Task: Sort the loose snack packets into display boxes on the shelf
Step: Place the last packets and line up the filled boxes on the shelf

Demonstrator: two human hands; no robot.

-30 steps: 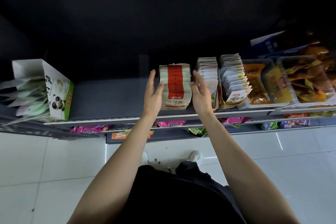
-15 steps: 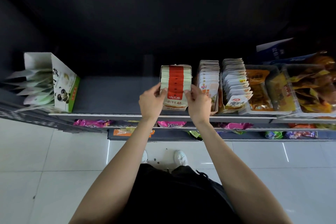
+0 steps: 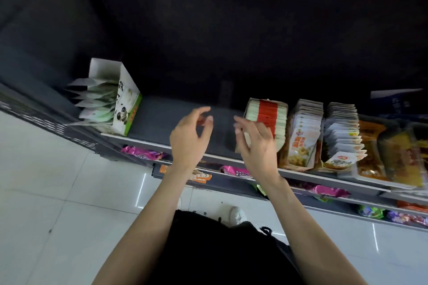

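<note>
With both hands, left point(image 3: 190, 139) and right point(image 3: 254, 146), loosely curled and holding nothing, could easily knock the red-striped packets point(image 3: 266, 120) off the shelf point(image 3: 162, 118).

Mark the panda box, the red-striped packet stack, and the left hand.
panda box point(image 3: 126, 109), head view, printed side panel.
red-striped packet stack point(image 3: 267, 112), head view, red band.
left hand point(image 3: 188, 137), head view, back of hand.

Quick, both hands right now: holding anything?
Left hand: open, fingers loosely curled, holding nothing.
Right hand: open, holding nothing, in front of the red-and-white packet box.
</note>
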